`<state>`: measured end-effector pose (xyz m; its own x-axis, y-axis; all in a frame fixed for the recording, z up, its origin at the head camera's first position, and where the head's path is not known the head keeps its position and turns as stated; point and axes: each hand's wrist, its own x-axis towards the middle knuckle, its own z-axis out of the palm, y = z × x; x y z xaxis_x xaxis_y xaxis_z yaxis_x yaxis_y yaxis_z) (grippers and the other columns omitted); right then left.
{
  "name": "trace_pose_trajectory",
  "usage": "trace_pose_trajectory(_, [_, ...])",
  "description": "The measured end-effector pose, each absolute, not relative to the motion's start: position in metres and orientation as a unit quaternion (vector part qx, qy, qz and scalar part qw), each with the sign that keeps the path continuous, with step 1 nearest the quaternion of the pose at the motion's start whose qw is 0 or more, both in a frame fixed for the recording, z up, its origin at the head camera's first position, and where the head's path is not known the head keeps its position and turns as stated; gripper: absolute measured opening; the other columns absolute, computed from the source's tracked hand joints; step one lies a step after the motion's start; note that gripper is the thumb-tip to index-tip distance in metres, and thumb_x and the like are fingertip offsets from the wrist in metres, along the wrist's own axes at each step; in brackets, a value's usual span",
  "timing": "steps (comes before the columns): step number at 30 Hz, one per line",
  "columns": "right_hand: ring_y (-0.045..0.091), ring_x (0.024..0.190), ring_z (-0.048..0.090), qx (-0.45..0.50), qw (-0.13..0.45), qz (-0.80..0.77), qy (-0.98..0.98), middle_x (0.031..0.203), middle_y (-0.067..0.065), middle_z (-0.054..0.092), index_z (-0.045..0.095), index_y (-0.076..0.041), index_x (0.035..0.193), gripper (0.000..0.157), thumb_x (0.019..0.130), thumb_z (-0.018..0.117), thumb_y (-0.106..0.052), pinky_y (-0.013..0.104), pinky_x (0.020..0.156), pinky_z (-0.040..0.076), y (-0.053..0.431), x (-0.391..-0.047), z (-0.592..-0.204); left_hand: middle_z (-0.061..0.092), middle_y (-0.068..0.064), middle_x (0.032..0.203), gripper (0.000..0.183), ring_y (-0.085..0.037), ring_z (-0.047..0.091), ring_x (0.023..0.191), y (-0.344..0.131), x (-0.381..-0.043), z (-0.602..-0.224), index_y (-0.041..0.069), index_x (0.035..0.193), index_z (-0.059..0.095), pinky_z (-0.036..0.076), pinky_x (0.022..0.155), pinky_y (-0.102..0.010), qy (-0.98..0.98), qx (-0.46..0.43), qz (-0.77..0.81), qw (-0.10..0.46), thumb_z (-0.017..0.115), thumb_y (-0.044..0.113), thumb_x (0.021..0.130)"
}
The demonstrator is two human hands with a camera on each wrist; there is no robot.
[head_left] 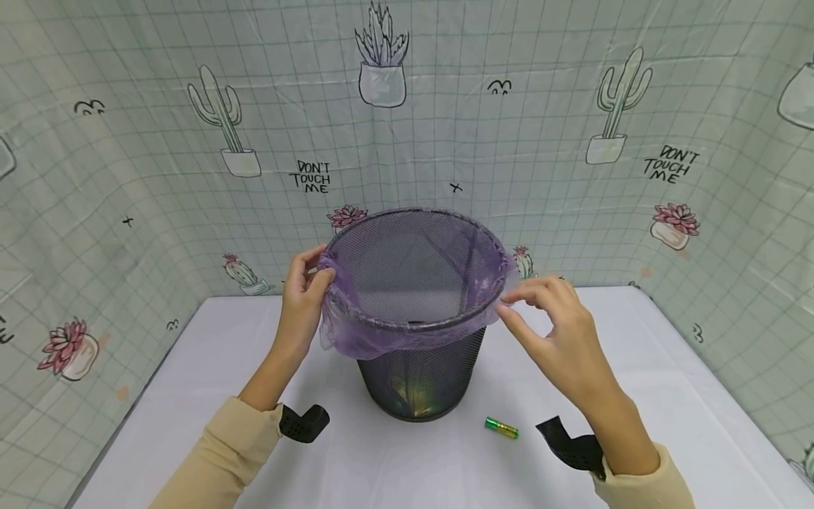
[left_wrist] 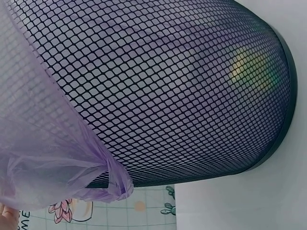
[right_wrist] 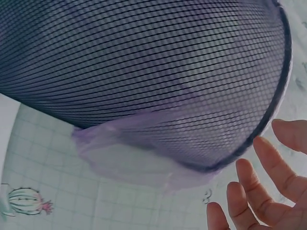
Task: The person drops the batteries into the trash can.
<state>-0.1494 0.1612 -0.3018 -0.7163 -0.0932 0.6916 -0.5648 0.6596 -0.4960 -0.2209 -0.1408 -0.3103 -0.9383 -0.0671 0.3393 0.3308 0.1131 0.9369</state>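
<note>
A black wire-mesh wastebasket (head_left: pixel 439 385) stands upright, with a thin purple trash bag (head_left: pixel 375 343) lining it and folded out over its rim. At the left side of the rim, my left hand (head_left: pixel 300 300) pinches the bag, thumb inside and fingers outside; only a fingertip (left_wrist: pixel 7 218) shows in the left wrist view. My right hand (head_left: pixel 562 336) is at the right side, its fingertips right at the rim and the overhanging bag. In the right wrist view those fingers (right_wrist: pixel 271 165) are spread and gently bent, gripping nothing.
A green and gold battery (head_left: pixel 502 428) lies on the white-covered table (head_left: pixel 407 466), in front and right of the wastebasket. Something yellow-green (left_wrist: pixel 249 69) shows through the mesh near the bottom. Behind hangs a gridded cloth (head_left: pixel 445 141) printed with cacti. Black wrist mounts (head_left: pixel 305 424) jut from both sleeves.
</note>
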Motion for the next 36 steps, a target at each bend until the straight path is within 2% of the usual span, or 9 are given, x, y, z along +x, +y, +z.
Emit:
trace_pose_trajectory(8, [0.013, 0.091, 0.047, 0.141, 0.274, 0.351, -0.884, 0.095, -0.001, 0.059, 0.066, -0.009, 0.093, 0.009, 0.084, 0.066, -0.012, 0.024, 0.076, 0.037, 0.175, -0.142, -0.329, 0.043, -0.007, 0.125, 0.042, -0.006, 0.050, 0.094, -0.139, -0.221, -0.310, 0.008, 0.135, 0.040, 0.042, 0.077, -0.015, -0.728, -0.089, -0.663, 0.148, 0.044, 0.010, 0.093])
trace_pose_trajectory(15, [0.015, 0.090, 0.045, 0.106, 0.208, 0.338, -0.912, 0.097, 0.000, 0.059, 0.067, -0.012, 0.093, 0.010, 0.086, 0.065, -0.020, 0.034, 0.073, 0.038, 0.184, -0.137, -0.350, 0.043, -0.007, 0.126, 0.042, -0.008, 0.050, 0.096, -0.140, -0.221, -0.310, 0.009, 0.135, 0.040, 0.042, 0.078, -0.015, -0.729, -0.086, -0.663, 0.146, 0.044, 0.011, 0.093])
trace_pose_trajectory(22, [0.018, 0.090, 0.050, 0.095, 0.156, 0.320, -0.930, 0.100, 0.000, 0.061, 0.067, -0.015, 0.095, 0.013, 0.085, 0.067, -0.023, 0.034, 0.072, 0.042, 0.192, -0.133, -0.373, 0.043, -0.008, 0.126, 0.042, -0.008, 0.050, 0.096, -0.139, -0.222, -0.311, 0.007, 0.135, 0.040, 0.042, 0.078, -0.014, -0.728, -0.087, -0.664, 0.149, 0.044, 0.010, 0.093])
trace_pose_trajectory(36, [0.020, 0.090, 0.054, 0.068, 0.059, 0.313, -0.945, 0.104, 0.003, 0.062, 0.067, -0.009, 0.104, 0.029, 0.081, 0.071, -0.026, 0.035, 0.074, 0.043, 0.204, -0.129, -0.410, 0.044, -0.006, 0.124, 0.041, -0.007, 0.051, 0.094, -0.140, -0.222, -0.311, 0.007, 0.134, 0.041, 0.043, 0.077, -0.015, -0.723, -0.093, -0.668, 0.151, 0.044, 0.009, 0.093])
